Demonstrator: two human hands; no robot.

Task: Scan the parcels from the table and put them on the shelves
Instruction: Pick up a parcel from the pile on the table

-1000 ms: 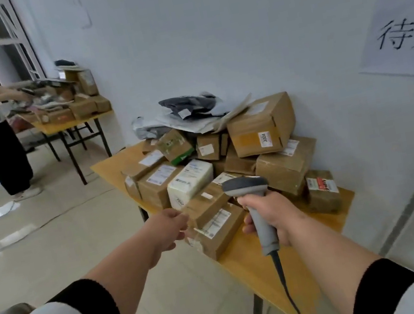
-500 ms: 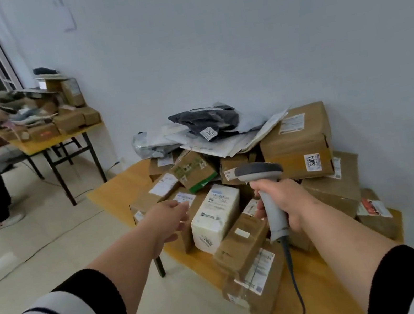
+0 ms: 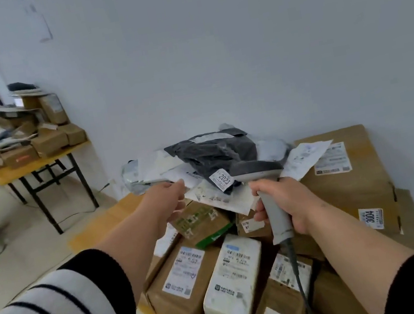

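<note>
I am stepping closer to the worktop [image 3: 96, 226], so the parcels are looming larger. My left hand [image 3: 170, 200] is reaching up toward the white mailer bags [image 3: 158, 169], and my right hand [image 3: 287, 205] is raising the scanner [image 3: 261, 175] toward the dark bag [image 3: 213, 153].

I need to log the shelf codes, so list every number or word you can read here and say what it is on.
"2023": small white sticker on the dark grey plastic mailer atop the pile.
"3004": white sticker on the side of the large cardboard box at the right.
Shipping labels on the white parcel, the brown boxes and the paper envelopes: print too small and blurred to read.
Green-printed box: markings unreadable.
</note>
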